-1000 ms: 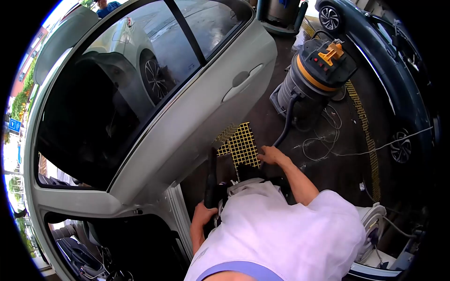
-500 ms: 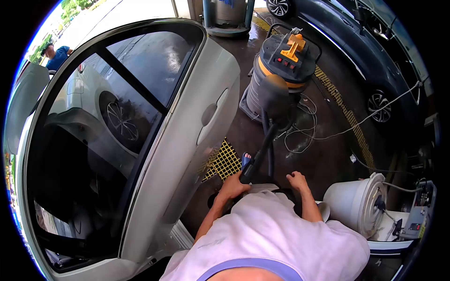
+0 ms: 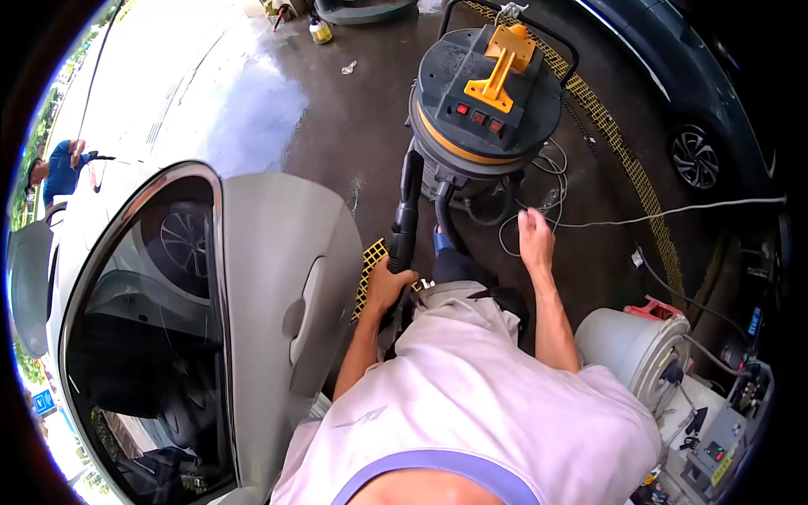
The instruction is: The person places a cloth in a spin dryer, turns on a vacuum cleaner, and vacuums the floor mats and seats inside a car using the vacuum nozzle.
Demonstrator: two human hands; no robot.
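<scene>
My left hand (image 3: 387,284) is closed around the black vacuum hose wand (image 3: 406,215), which points up and away beside the car door. My right hand (image 3: 536,240) is stretched forward, its fingers loosely bent and slightly blurred, with nothing visible in them. Just beyond it stands a drum-shaped vacuum cleaner (image 3: 429,63) with a dark lid, a yellow bracket (image 3: 502,71) and red switches (image 3: 480,118). A ribbed hose (image 3: 444,206) runs down from its front. A gap separates the right hand from the switches.
An open pale car door (image 3: 295,219) stands at my left. A white bucket (image 3: 614,337) and a control box (image 3: 728,442) are at right. A grey cable (image 3: 656,219) crosses the floor near a yellow grating (image 3: 627,181). A dark car (image 3: 715,84) and a person in blue (image 3: 61,172) are farther off.
My right hand has reached forward toward the vacuum. The wand in my left hand has swung more upright and left. The vacuum appears closer, and the car door lies farther left in view.
</scene>
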